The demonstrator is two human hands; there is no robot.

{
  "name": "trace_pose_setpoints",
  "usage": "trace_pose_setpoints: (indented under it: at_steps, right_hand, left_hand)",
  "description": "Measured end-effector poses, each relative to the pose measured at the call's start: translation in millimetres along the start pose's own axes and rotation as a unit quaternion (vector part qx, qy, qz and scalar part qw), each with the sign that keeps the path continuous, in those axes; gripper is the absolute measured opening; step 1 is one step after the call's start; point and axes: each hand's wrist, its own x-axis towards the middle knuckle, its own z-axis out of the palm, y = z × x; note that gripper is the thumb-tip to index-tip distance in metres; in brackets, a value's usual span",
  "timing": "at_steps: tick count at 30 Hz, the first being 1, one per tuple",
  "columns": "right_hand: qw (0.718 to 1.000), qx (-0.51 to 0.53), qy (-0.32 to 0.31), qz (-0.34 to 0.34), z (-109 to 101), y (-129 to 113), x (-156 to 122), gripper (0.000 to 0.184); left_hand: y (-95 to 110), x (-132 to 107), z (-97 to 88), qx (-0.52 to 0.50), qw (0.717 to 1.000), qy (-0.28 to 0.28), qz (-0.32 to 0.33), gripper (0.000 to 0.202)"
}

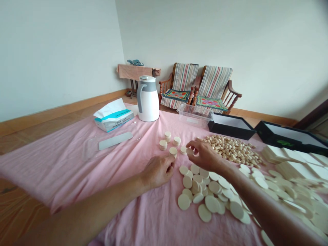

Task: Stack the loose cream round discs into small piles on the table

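Several short stacks of round pale wooden discs stand on the pink cloth, among them a back stack (167,135) and a front stack (173,151). My left hand (159,171) is curled closed just in front of that front stack, its fingertips at the stack's near side; what they grip, if anything, is hidden. My right hand (205,154) pinches a wooden disc (190,151) between thumb and fingers, beside a low stack (183,150). Below my right hand and forearm spreads a loose pile of larger thin discs (212,188).
A heap of small wooden pieces (234,150) lies right of my right hand, with white square stacks (292,167) beyond. Behind stand a thermos jug (150,104), tissue pack (114,118), clear plastic box (194,117) and black boxes (230,128). A clear lid (93,147) lies left.
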Motion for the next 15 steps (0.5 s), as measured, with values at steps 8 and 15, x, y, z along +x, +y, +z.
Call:
trace_pose_setpoints:
  at_steps: [8,15]
  right_hand:
    - [0.997,-0.048,0.039,0.037,18.4,2.2,22.2,0.022]
    - [0.997,-0.052,0.048,0.043,18.5,-0.2,16.8,0.027]
  left_hand:
    - [-0.3,-0.4,-0.6,-0.021,1.000,-0.010,-0.004,0.012]
    - [-0.3,-1.0,0.1,-0.009,1.000,-0.005,-0.004,0.012]
